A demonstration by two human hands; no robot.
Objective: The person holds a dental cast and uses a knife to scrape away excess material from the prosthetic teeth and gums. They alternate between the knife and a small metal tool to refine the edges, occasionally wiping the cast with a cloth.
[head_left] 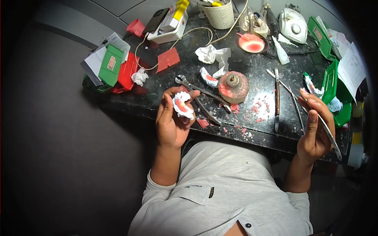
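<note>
My left hand [171, 120] holds a small white plaster model [182, 105] with a pink and yellowish curved part on it, just past the bench's front edge. Fingers of my right hand [315, 135] are closed round a long thin metal tool [327, 129], which slants down to the right. Pliers [201, 91] lie between my left hand and a round glass burner [233, 87] with a metal cap. Behind the pliers rests another white model [208, 77] with a pink part. A brown-handled knife [277, 94] and thinner tools [296, 103] lie left of my right hand.
Pink scraps [258, 110] litter the black bench [252, 135]. A red sheet [168, 60], crumpled tissue [214, 55], a dish of red material [252, 43] and a white device [293, 26] stand farther back. Green boxes [111, 65] and a basket [219, 15] line the sides and back.
</note>
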